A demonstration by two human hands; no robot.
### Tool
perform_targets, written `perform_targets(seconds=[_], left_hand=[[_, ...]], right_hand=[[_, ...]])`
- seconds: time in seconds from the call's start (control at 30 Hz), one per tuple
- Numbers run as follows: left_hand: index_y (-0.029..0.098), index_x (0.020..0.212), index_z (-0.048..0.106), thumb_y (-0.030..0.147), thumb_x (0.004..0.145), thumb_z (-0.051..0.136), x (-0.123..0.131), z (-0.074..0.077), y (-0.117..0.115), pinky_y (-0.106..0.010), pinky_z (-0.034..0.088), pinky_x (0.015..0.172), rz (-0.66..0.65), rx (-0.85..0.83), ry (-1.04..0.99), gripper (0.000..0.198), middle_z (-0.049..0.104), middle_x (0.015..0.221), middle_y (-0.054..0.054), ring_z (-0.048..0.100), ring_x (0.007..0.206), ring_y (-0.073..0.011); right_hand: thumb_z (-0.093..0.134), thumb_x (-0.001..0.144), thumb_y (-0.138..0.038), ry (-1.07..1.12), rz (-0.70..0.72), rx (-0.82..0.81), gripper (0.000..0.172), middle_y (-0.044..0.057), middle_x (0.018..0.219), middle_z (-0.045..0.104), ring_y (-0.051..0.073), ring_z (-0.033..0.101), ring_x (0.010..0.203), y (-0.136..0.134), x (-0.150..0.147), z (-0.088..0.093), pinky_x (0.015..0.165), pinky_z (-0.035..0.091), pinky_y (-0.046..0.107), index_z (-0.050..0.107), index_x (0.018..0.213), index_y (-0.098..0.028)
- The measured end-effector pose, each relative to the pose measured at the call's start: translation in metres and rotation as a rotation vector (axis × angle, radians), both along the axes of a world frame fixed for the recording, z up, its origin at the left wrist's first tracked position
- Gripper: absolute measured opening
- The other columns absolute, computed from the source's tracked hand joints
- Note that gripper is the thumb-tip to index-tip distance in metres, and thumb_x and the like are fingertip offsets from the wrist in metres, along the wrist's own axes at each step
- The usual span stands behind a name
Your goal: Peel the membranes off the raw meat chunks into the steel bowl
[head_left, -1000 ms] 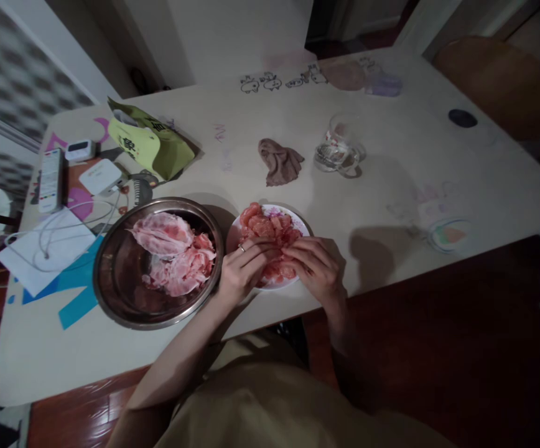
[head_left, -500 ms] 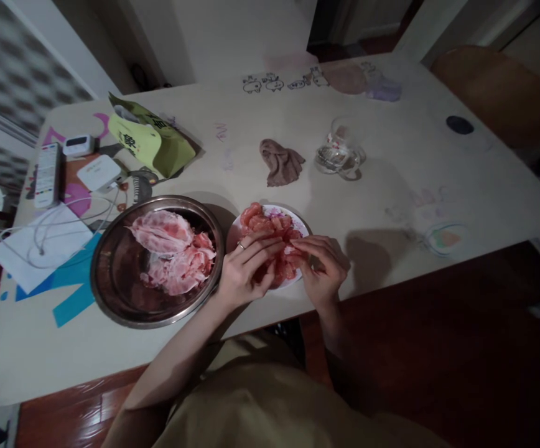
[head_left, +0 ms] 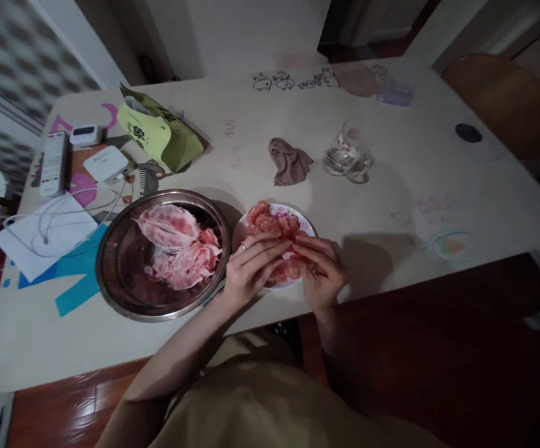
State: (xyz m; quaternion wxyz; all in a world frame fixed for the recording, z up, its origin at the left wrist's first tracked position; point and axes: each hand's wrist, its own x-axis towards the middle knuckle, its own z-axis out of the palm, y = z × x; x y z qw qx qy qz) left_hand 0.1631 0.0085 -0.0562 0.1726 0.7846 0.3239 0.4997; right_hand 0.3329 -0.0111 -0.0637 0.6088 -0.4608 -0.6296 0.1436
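Observation:
Both my hands meet over a white plate with a purple pattern, heaped with peeled pink pomelo flesh. My left hand, with a ring on one finger, is closed in a pinch over the plate's near side. My right hand pinches from the right, its fingertips against the left's. Between them is a piece of pomelo, mostly hidden by the fingers. To the left of the plate stands a metal bowl, holding a pomelo chunk in pale membrane and torn membrane scraps.
Beyond the plate lie a crumpled brown cloth and a glass cup. At the left are a green bag, a remote control, a white box with a cable and white paper. The table's near edge runs below my hands.
The whole view has shifted slightly, moving the table's things to the right. My fingertips have come closer together over the plate. The bowl and plate stay in place on the table.

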Motion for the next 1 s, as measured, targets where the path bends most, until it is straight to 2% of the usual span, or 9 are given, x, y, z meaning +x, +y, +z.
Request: perform_targets(seconds=[0.17,0.37,0.5,0.83,1.0], left_hand=[[0.022,0.132,0.066,0.015,0.094,0.068,0.0,0.0,-0.001,-0.038,0.058,0.097,-0.003,-0.023,-0.007,0.039,0.074,0.11,-0.008,0.066,0.114,-0.0215],[0.018,0.129,0.067,0.005,0.094,0.063,-0.001,0.0,-0.004,-0.037,0.058,0.098,-0.014,-0.008,-0.054,0.037,0.076,0.114,-0.009,0.068,0.116,-0.0209],[0.017,0.124,0.068,0.004,0.095,0.062,0.0,-0.001,-0.006,-0.035,0.06,0.094,-0.016,-0.031,-0.086,0.033,0.077,0.109,-0.009,0.07,0.11,-0.0199],[0.019,0.117,0.072,0.01,0.091,0.069,0.005,0.005,-0.007,-0.033,0.062,0.087,0.098,-0.01,-0.153,0.027,0.079,0.099,-0.006,0.074,0.095,-0.0178],[0.018,0.116,0.073,0.009,0.089,0.072,0.006,0.003,-0.007,-0.033,0.063,0.087,0.12,-0.018,-0.157,0.028,0.079,0.099,-0.006,0.075,0.095,-0.0175]], right_hand=[[0.078,0.087,-0.017,-0.004,-0.016,0.005,0.024,0.001,0.094,0.076,0.018,0.071,0.09,0.0,-0.002,0.002,0.081,0.062,0.038,0.076,0.106,-0.031],[0.08,0.085,-0.014,0.023,-0.092,0.058,0.025,0.001,0.096,0.078,0.019,0.074,0.09,-0.003,-0.012,-0.001,0.081,0.063,0.038,0.077,0.104,-0.03],[0.081,0.084,-0.015,0.09,-0.136,0.057,0.022,0.0,0.094,0.078,0.019,0.075,0.089,-0.005,-0.02,-0.004,0.079,0.064,0.038,0.078,0.1,-0.03],[0.077,0.087,-0.016,0.134,-0.22,0.038,0.017,0.0,0.094,0.078,0.017,0.075,0.089,-0.007,-0.036,-0.007,0.078,0.065,0.037,0.077,0.098,-0.028],[0.081,0.084,-0.015,0.084,-0.284,0.115,0.021,-0.001,0.094,0.078,0.017,0.076,0.086,-0.006,-0.038,-0.006,0.078,0.065,0.035,0.077,0.1,-0.028]])
